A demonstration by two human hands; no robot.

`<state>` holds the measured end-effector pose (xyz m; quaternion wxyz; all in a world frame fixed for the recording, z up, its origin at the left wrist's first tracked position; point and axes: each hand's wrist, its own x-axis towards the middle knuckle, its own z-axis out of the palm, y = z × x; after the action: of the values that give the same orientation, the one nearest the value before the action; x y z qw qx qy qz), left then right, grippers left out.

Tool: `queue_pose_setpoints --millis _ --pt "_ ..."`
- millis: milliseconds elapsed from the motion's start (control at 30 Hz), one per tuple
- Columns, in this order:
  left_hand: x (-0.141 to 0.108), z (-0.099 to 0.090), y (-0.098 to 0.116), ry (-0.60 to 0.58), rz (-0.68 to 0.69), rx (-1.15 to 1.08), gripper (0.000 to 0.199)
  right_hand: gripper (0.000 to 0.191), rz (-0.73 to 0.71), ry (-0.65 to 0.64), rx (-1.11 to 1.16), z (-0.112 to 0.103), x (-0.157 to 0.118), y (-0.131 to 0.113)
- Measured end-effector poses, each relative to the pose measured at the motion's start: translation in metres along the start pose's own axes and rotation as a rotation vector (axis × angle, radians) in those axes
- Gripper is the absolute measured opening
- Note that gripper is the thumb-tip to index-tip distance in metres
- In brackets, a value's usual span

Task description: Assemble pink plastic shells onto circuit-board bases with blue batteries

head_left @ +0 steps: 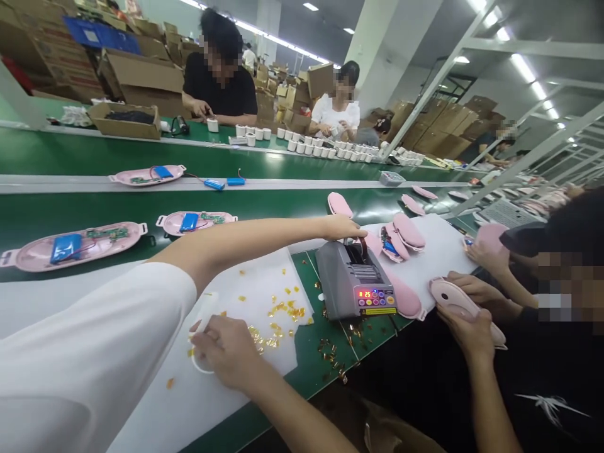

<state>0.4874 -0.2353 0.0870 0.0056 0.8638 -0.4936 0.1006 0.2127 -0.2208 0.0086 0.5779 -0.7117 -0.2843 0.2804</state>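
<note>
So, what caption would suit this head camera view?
Left hand on a tape dispenser, right hand on a white part among amber tape scraps, at a green assembly line.

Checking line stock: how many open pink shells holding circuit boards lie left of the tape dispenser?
3: a far-belt shell, a near-belt shell at the left edge, and a near-belt shell to its right.

Factory hall, far view. Fluorescent strip lights [523, 67] line the ceiling [415, 25]; a square white column [377, 63] rises beyond a green conveyor belt [94, 151]. Stacked cardboard cartons [141, 78] fill the far left and far right, with a white metal frame [429, 94] at right.
</note>
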Motion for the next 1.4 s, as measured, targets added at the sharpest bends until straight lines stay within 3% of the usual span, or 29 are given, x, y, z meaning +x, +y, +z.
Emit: queue_pose_setpoints --millis 167,267,367,467,567,667,800,1000,1100,1200,1400 --pt "0.001 -0.002 0.000 -0.010 0.002 -0.063 0.037 0.015 -0.146 0.150 0.453 -0.013 -0.014 -0.012" --pt "0.001 -0.002 -0.003 -0.016 0.022 -0.110 0.039 0.012 -0.214 0.163 0.484 -0.047 -0.044 -0.031" --pt "0.002 -0.002 -0.007 -0.015 0.029 -0.153 0.040 0.018 -0.192 0.347 0.342 -0.108 -0.081 -0.052" --pt "0.001 -0.003 -0.009 0.014 0.026 -0.199 0.037 0.057 -0.195 0.654 0.154 -0.186 -0.099 -0.069" --pt "-0.003 -0.003 -0.008 0.039 0.023 -0.237 0.035 0.108 -0.158 0.753 0.000 -0.255 -0.085 -0.077" --pt "-0.005 -0.001 -0.010 0.034 0.019 -0.249 0.031 0.102 -0.097 0.746 -0.074 -0.296 -0.057 -0.072" --pt "-0.007 0.006 -0.013 0.024 0.016 -0.269 0.022 0.084 -0.036 0.633 -0.139 -0.316 -0.031 -0.054" --pt "-0.009 0.010 -0.011 0.039 -0.078 -0.510 0.017 0.074 0.003 0.445 -0.265 -0.332 -0.024 -0.046" --pt "-0.007 0.009 -0.008 0.074 -0.121 -0.560 0.012 0.067 0.014 0.419 -0.394 -0.338 -0.018 -0.050" --pt "-0.005 0.008 -0.009 0.136 -0.184 -0.562 0.021 0.062 0.065 0.395 -0.480 -0.339 -0.013 -0.050" --pt "0.004 0.010 -0.012 0.126 -0.189 -0.571 0.012 0.061 0.047 0.373 -0.414 -0.334 -0.016 -0.034"
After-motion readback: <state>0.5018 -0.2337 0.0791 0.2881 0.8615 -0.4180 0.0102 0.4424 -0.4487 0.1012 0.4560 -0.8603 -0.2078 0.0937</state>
